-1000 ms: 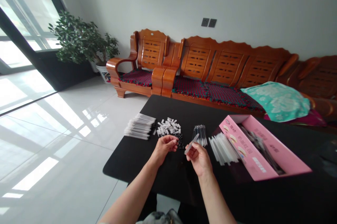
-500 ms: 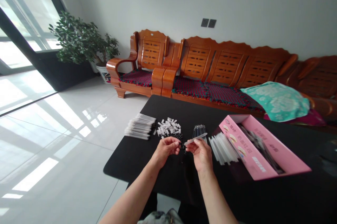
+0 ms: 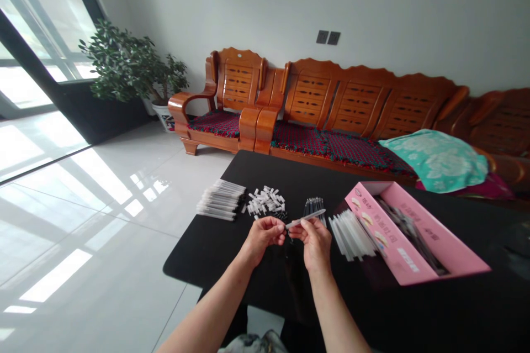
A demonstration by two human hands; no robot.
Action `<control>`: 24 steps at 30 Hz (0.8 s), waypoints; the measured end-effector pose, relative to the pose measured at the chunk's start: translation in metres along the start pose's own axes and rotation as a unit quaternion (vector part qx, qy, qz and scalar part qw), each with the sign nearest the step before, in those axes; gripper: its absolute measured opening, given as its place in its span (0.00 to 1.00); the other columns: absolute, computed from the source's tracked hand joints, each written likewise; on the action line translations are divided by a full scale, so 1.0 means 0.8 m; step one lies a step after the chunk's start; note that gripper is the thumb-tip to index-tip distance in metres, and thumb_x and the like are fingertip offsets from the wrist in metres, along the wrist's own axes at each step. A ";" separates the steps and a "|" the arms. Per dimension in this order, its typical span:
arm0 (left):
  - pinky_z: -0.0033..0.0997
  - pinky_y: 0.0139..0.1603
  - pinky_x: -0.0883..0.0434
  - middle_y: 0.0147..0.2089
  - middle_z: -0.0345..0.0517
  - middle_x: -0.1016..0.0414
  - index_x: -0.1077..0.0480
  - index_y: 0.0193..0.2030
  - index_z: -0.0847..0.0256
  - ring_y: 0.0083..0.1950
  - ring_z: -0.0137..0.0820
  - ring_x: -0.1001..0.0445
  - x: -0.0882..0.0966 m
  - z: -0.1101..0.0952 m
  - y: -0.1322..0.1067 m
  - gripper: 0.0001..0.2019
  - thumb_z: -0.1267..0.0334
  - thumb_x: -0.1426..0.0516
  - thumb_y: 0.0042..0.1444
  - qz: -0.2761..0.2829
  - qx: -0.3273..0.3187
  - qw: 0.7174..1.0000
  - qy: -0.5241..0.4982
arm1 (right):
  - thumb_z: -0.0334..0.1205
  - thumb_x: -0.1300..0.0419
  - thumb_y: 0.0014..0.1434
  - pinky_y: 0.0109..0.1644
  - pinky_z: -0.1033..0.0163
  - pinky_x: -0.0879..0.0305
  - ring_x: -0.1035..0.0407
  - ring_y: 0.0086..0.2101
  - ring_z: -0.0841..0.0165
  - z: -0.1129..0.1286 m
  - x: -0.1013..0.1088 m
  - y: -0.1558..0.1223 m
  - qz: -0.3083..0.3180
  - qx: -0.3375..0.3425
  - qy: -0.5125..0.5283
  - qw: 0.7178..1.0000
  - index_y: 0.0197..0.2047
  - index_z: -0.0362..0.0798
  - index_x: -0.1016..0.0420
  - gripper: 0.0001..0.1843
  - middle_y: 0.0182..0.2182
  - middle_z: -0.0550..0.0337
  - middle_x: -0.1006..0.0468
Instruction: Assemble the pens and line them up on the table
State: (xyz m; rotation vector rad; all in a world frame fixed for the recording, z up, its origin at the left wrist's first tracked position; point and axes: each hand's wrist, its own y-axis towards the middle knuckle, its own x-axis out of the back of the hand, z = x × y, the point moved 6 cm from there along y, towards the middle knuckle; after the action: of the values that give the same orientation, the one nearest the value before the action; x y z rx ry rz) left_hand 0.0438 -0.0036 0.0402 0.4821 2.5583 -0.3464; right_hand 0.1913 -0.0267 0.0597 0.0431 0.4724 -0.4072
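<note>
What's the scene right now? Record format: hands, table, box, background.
Right hand: holds translucent tube
Left hand: at the tube's left end; any small part pinched there unclear
Table: black
Table left: white tubes with dark ends
Table middle: short white pieces, small black parts
Table right: thin dark rods, pale tube pile
Box: pink, open, dark contents
Background: wooden bench, turquoise cloth

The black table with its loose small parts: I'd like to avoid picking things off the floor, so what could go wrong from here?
The row of pens lies right at the edge of the black table, so a bump might send some over.

The right hand grips the translucent tube with its fingers, so the tube could slip.

The white caps lie loose just beyond the left hand, which might scatter them.
</note>
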 end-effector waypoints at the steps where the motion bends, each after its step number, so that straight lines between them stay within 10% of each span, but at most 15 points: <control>1: 0.25 0.30 0.30 0.28 0.45 0.25 0.27 0.34 0.68 0.25 0.24 0.29 -0.001 -0.001 -0.001 0.19 0.54 0.31 0.44 -0.001 0.000 1.000 0.001 | 0.39 0.30 0.48 0.25 0.65 0.25 0.23 0.22 0.65 0.001 0.000 0.000 -0.002 0.004 -0.005 1.000 0.32 0.44 0.28 0.12 0.23 0.56 0.19; 24: 0.24 0.27 0.31 0.25 0.42 0.26 0.27 0.31 0.66 0.24 0.25 0.29 -0.008 -0.017 -0.004 0.17 0.59 0.29 0.38 -0.068 -0.098 0.991 0.066 | 0.40 0.30 0.47 0.24 0.63 0.25 0.23 0.21 0.63 -0.003 0.001 -0.004 -0.028 0.004 -0.017 0.999 0.31 0.44 0.29 0.13 0.21 0.57 0.19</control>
State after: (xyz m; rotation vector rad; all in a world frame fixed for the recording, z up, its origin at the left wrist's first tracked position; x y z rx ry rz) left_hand 0.0419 -0.0039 0.0551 0.2658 2.7255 -0.1123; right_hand 0.1898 -0.0297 0.0574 0.0299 0.4391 -0.4633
